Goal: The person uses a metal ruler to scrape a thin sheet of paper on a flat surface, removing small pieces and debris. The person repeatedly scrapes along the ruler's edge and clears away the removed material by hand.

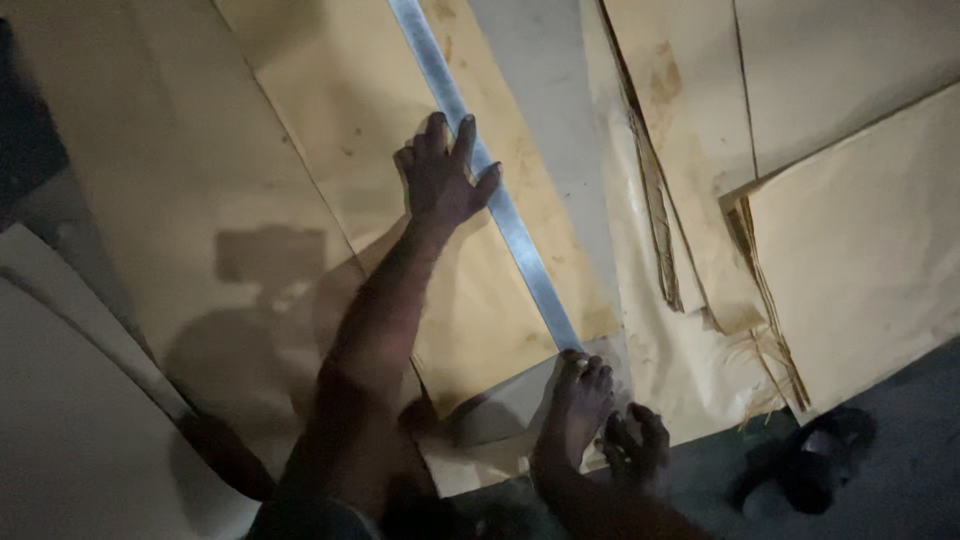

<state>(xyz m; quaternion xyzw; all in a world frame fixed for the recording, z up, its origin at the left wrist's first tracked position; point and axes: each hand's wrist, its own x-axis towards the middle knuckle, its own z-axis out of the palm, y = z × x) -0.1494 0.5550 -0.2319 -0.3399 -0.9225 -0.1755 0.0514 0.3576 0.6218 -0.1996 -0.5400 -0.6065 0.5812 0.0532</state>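
right hand: nearest to us, low in view, fingers curled in loosely; we can't tell whether it grips anything. It sits at the near edge of the paper, just right of the foot.
foot: bare, just left of the right hand, toes planted on the near end of the metal ruler, pinning it to the sheet.
sandal: dark, on the floor well right of the right hand, off the paper.
floor: dark grey, under the sandal and right hand.
left arm: runs from us up to the left hand, crossing over the sheet.
top sheet: tan paper under the left hand and the ruler; its near corner lies just left of the foot.
metal ruler: long, flat, silver strip lying diagonally on the top sheet, running from the foot up past the left hand to the far edge of view.
left hand: open, fingers spread, palm pressed flat; fingertips overlap the ruler's left edge, holding it down. Not wrapped around it.
large sheets: more tan paper left of the left hand, our shadow on them.
stacked sheets: right of the ruler, well apart from the left hand, layered, with frayed, torn edges at the near side.
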